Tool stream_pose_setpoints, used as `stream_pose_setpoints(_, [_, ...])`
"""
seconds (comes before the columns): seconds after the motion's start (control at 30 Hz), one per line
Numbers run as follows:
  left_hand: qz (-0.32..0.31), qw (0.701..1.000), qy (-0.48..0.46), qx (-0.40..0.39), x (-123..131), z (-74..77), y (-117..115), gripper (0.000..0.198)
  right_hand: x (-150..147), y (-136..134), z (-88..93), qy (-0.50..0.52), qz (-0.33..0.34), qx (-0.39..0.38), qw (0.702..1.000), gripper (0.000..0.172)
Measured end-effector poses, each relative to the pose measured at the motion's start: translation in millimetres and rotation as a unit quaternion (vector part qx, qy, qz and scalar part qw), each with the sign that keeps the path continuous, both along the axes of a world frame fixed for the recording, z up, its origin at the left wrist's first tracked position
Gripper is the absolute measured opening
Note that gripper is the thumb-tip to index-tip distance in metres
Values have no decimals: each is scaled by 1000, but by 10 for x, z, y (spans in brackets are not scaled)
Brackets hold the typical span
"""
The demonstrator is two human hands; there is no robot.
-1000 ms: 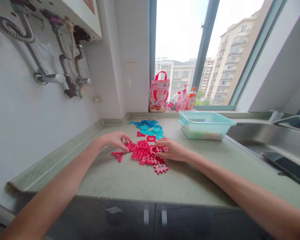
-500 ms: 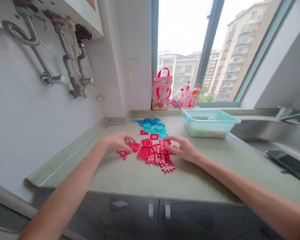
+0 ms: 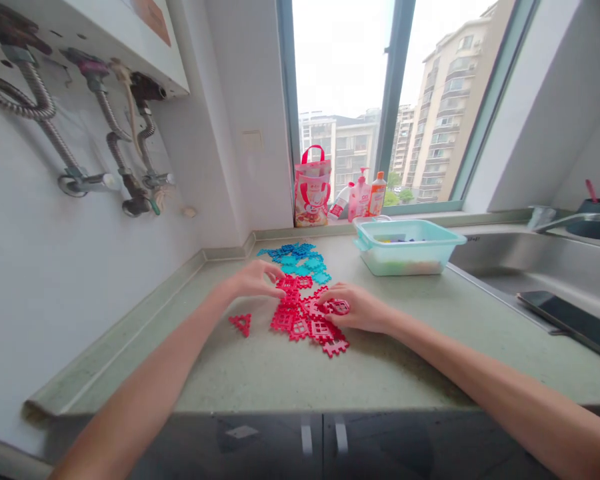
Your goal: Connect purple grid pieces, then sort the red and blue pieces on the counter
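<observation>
Red interlocking plastic tiles (image 3: 300,327), mostly square with window cut-outs, lie in an overlapping heap on the counter. At the heap's upper left, my left hand (image 3: 253,280) has its thumb and fingertips at the edges of a red square tile (image 3: 287,284). My right hand (image 3: 360,308) is closed, fingers curled, on a red tile (image 3: 338,307) at the heap's right side; its palm side is partly hidden. A red triangular tile (image 3: 241,325) lies alone below my left hand. Behind the red heap lie light-blue tiles (image 3: 305,267) and darker blue tiles (image 3: 295,251).
A turquoise plastic tub (image 3: 405,257) with some coloured pieces inside stands at the back right. Beyond it are the steel sink (image 3: 500,257) and a black phone (image 3: 570,320) at its edge. A pink bag (image 3: 313,193) and several bottles (image 3: 363,197) stand by the window.
My left hand has moved right, bringing a red square tile against the heap's upper left. My right hand has shifted slightly over the heap's right side. The view has turned a little right.
</observation>
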State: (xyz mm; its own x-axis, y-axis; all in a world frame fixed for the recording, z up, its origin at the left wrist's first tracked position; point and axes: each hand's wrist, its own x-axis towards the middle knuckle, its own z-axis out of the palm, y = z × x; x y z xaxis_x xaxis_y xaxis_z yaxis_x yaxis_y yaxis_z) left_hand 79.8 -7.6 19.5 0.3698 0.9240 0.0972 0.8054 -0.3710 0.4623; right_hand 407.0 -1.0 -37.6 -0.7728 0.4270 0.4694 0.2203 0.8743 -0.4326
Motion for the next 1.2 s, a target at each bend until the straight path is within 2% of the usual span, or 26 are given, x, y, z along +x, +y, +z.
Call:
stream_pose_setpoints(0.13, [-13,1000,-13,12,153,-244,-52,47,10,35,3,12,-8,16,1000,20])
stream_pose_setpoints(0.23, [-16,999,-34,1,131,-309,-76,62,111,148,34,47,-47,1,998,24])
stream_pose_setpoints(0.3, [-13,1000,-18,9,110,-326,-65,68,221,236,72,55,-71,-5,996,29])
stream_pose_setpoints(0.4, [-17,999,16,37,119,-347,-45,56,384,328,135,17,-53,-37,998,32])
stream_pose_setpoints(0.5, [-13,998,7,56,141,-352,-47,45,477,362,191,-61,-30,-97,993,32])
stream_pose_setpoints(0.63, [32,993,-30,108,74,-329,-29,44,510,356,253,-128,-24,-144,981,33])
stream_pose_setpoints(0.73, [68,990,-33,121,-19,-335,-1,49,509,335,268,-144,-22,-145,979,37])
stream_pose_setpoints(0.9, [63,997,-6,49,-43,-391,2,52,485,304,221,-131,-22,-108,985,34])
stream_pose_setpoints(1.03, [61,997,13,39,-2,-411,4,52,522,329,228,-125,-38,-122,984,30])
stream_pose_setpoints(1.2, [48,998,5,39,11,-450,38,51,525,434,171,-24,-82,-110,990,34])
